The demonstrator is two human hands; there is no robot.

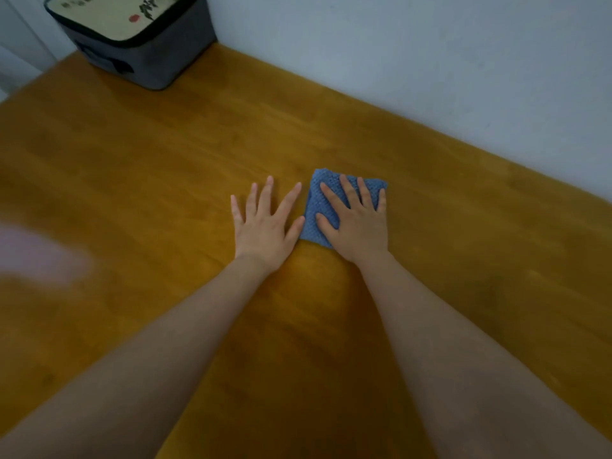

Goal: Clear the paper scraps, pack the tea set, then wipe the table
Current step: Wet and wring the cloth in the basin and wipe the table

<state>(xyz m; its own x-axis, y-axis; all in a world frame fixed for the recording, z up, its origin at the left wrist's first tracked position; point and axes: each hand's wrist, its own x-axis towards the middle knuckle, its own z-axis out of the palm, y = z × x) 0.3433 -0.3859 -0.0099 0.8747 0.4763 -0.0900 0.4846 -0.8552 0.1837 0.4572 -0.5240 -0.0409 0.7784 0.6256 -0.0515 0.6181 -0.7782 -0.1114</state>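
Observation:
A folded blue cloth (319, 197) lies flat on the wooden table (149, 167), a little right of the middle. My right hand (356, 220) presses down on it with straight, spread fingers. My left hand (265, 223) lies flat on the bare wood just left of the cloth, fingers spread, its thumb beside the cloth's edge. A grey zipped case (139, 38) with a cream lid bearing ink-painted branches stands shut at the table's far left corner.
A pale wall (430, 61) runs along the table's far edge. A blurred pinkish patch (36, 253) shows at the left edge of the view; I cannot tell what it is.

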